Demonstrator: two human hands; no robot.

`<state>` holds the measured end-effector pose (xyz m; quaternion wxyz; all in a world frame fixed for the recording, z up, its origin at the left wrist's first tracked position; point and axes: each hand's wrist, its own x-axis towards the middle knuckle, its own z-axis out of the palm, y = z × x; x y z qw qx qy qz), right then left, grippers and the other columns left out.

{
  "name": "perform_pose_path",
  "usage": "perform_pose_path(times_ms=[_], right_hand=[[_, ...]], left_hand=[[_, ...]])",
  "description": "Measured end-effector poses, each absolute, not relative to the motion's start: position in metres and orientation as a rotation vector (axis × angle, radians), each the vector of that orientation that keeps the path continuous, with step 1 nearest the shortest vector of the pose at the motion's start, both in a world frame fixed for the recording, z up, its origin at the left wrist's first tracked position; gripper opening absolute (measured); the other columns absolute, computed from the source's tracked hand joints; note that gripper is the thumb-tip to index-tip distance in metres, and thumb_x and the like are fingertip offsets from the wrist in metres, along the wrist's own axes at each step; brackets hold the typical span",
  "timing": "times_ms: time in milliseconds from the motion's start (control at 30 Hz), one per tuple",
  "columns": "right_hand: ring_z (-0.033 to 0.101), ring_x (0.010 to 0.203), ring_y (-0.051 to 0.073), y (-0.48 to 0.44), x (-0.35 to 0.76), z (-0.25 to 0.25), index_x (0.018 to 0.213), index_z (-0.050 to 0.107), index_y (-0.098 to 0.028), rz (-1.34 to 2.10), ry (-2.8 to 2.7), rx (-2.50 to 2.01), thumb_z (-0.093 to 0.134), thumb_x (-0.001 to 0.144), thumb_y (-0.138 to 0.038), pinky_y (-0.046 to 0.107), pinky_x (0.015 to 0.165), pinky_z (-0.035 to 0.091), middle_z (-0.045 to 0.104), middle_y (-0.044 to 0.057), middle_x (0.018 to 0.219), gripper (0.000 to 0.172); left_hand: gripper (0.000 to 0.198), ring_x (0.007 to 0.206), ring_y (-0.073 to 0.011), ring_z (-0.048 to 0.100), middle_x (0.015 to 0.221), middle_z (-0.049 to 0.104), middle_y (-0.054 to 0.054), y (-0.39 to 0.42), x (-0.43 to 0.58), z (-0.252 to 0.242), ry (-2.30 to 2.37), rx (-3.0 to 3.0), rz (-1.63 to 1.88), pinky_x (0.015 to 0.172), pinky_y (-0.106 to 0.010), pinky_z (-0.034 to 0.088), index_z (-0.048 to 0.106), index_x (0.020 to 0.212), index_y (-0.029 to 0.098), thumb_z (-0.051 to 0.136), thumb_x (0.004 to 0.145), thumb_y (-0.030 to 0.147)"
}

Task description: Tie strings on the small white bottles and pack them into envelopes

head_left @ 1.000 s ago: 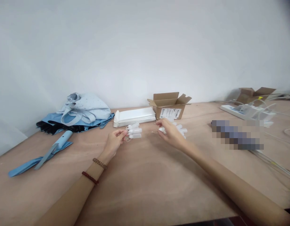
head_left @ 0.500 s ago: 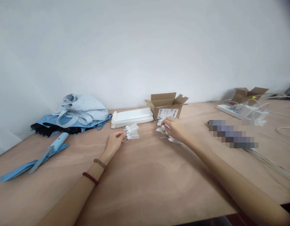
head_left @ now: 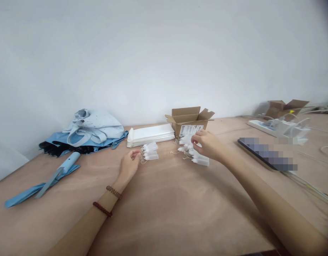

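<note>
My left hand (head_left: 129,165) rests on the wooden table (head_left: 166,213) with its fingers curled, pinching the strings of a small bunch of white tags (head_left: 150,152). My right hand (head_left: 208,144) reaches over a looser pile of white tags with strings (head_left: 193,153) in front of an open cardboard box (head_left: 189,120). Its fingers are pinched on one tag at the pile's top. A stack of flat white packets (head_left: 150,134) lies left of the box.
A folded blue umbrella (head_left: 53,174) and a pale blue bag (head_left: 96,126) lie at the left. At the right are a dark flat device (head_left: 262,156), a white power strip with cables (head_left: 275,126) and another open box (head_left: 285,106).
My right hand has moved away from the left hand to the tag pile by the box. The left hand has stayed on its bunch. The view has shifted slightly.
</note>
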<state>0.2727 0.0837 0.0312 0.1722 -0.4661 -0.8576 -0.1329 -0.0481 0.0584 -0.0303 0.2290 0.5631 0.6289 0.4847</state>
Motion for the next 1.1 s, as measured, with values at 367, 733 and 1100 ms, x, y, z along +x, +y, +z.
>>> perform_pose_path(times_ms=[367, 733, 1100], right_hand=[[0.055, 0.088, 0.029, 0.084, 0.261, 0.001, 0.084, 0.065, -0.017, -0.501, -2.650, -1.419, 0.062, 0.074, -0.016, 0.036, 0.071, 0.040, 0.065, 0.013, 0.086, 0.010], [0.056, 0.089, 0.028, 0.082, 0.257, 0.008, 0.080, 0.061, -0.016, -0.309, -2.507, -1.334, 0.056, 0.078, -0.012, 0.036, 0.075, 0.041, 0.065, 0.012, 0.084, 0.007], [0.057, 0.084, 0.018, 0.035, 0.183, -0.025, 0.097, 0.055, -0.018, 0.485, -2.068, -0.925, 0.049, 0.087, -0.021, 0.032, 0.076, 0.045, 0.062, 0.007, 0.092, 0.012]], left_hand=[[0.031, 0.074, -0.0219, 0.063, 0.081, 0.070, -0.008, 0.059, -0.051, -0.034, 1.783, 1.623, 1.346, 0.067, -0.029, 0.045, 0.064, 0.093, 0.014, 0.056, 0.074, 0.036], [0.029, 0.075, -0.0218, 0.064, 0.083, 0.070, -0.008, 0.051, -0.045, -0.026, 1.762, 1.637, 1.411, 0.066, -0.028, 0.045, 0.064, 0.094, 0.015, 0.058, 0.075, 0.035], [0.041, 0.047, -0.0083, 0.045, 0.071, 0.062, -0.001, 0.024, -0.004, -0.023, 1.281, 1.483, 1.181, 0.045, -0.021, 0.034, 0.062, 0.106, 0.014, 0.058, 0.078, 0.044]])
